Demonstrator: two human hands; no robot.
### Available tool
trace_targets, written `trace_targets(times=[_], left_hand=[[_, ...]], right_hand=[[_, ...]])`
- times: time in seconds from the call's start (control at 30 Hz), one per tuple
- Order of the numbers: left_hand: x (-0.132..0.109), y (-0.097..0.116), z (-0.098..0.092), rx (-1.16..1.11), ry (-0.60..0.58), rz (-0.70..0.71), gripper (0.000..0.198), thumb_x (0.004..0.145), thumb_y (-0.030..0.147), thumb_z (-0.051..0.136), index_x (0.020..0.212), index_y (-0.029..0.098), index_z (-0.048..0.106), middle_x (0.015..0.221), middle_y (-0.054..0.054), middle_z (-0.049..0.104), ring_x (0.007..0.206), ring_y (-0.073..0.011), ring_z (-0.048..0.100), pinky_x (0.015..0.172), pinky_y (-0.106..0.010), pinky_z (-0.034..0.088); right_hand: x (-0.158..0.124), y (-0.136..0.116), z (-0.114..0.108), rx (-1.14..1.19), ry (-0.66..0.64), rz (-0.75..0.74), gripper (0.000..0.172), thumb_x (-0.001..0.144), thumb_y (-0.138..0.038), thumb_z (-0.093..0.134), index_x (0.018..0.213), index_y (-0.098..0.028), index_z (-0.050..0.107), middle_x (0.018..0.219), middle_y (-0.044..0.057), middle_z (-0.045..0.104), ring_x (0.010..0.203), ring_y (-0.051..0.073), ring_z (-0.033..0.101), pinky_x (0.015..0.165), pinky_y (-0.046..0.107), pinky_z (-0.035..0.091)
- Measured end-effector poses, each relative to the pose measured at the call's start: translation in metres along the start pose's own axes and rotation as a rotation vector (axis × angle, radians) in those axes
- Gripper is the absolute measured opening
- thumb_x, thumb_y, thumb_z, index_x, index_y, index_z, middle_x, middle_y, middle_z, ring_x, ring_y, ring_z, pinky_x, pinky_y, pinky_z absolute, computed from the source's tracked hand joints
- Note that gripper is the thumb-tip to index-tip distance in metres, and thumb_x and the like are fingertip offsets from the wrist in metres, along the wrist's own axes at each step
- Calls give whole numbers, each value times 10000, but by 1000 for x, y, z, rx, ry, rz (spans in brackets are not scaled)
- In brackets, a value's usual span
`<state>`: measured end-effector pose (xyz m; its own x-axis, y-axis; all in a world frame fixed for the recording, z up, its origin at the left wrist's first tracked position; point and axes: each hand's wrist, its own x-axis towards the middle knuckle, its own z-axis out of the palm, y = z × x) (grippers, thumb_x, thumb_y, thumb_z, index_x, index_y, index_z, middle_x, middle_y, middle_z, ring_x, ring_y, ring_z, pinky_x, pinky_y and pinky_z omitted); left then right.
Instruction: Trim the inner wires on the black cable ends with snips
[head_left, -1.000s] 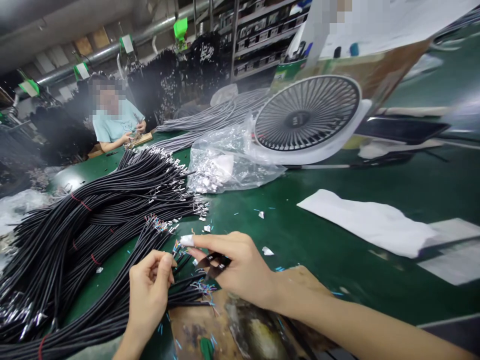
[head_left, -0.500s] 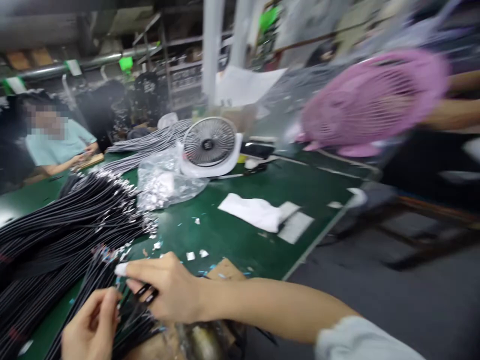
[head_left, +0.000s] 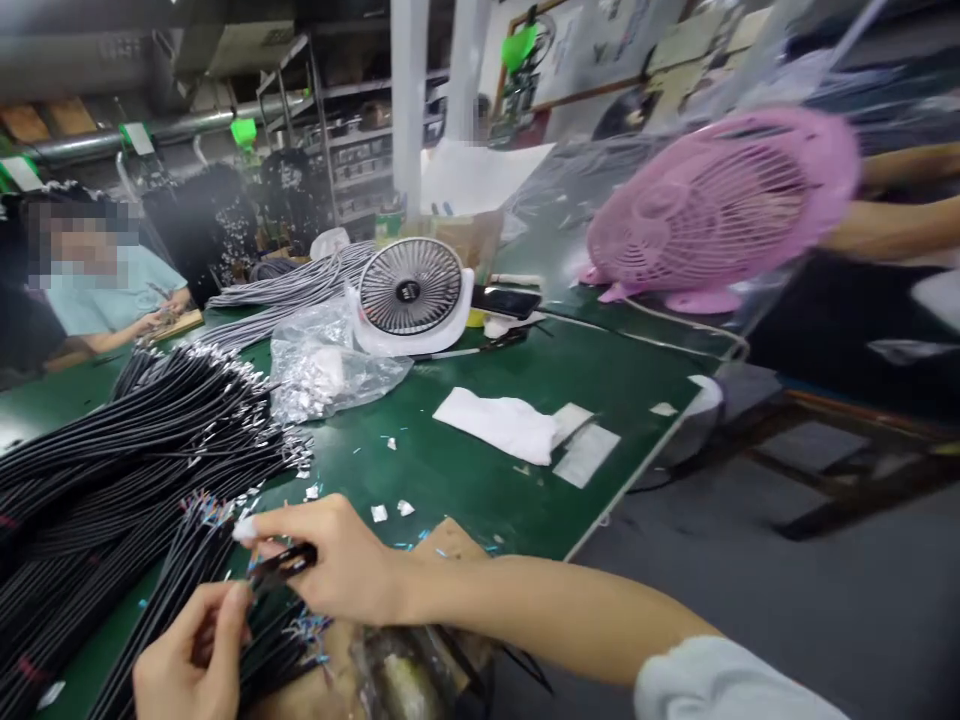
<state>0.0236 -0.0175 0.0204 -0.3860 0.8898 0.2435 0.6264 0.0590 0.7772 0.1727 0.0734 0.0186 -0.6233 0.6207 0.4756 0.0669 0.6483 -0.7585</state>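
Note:
A big heap of black cables with stripped, coloured wire ends lies on the green table at the left. My left hand is at the bottom left, its fingers pinched on the end of one black cable. My right hand reaches across from the right and grips a small black tool at the cable ends; its forefinger tip is wrapped in white tape. The two hands nearly touch.
A clear bag of small metal pieces, a white desk fan, a phone and white cloth lie further back. A pink fan stands at the right. A person in a light blue shirt sits far left. The table edge drops to the floor.
My head has turned right, bringing the pink fan and floor into view. Both hands stay at the cable ends; the black tool has shifted slightly toward my left hand.

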Motion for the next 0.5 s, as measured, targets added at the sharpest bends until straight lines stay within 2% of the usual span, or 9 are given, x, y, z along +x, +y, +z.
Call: trace_targets(times=[0.07,0.17,0.3,0.4,0.5], left_hand=[[-2,5,-2,-7,-44,19,349,766,491,564,595,189,601,480,-5,542,447,-145,524,452,-200,443],[-6,10,-2,-63,-41,28,341,799,451,547,599,177,584,508,2,544,457,-123,502,444,-187,408],[-11,5,3,-130,-6,4,314,835,369,526,608,160,582,520,15,522,474,-98,484,432,-169,369],[-11,2,6,-142,-32,14,294,860,335,494,655,156,605,522,9,530,468,-100,477,446,-182,371],[-13,8,4,-115,-62,19,290,870,313,467,692,156,634,550,-7,572,485,-111,496,495,-199,402]], right_hand=[[2,0,-1,109,19,-9,228,813,-124,538,988,-182,671,871,0,684,750,144,641,676,207,518],[4,-2,0,278,106,60,199,832,-168,515,927,-157,690,853,31,693,755,166,652,676,238,527],[7,-6,3,383,76,172,200,806,-248,566,919,-144,694,852,62,700,768,197,662,664,269,553],[6,-5,3,377,50,161,235,809,-305,586,941,-141,689,858,70,701,783,208,670,678,278,572],[-1,0,1,422,14,151,251,804,-320,623,977,-147,680,872,75,701,767,212,680,704,280,585]])
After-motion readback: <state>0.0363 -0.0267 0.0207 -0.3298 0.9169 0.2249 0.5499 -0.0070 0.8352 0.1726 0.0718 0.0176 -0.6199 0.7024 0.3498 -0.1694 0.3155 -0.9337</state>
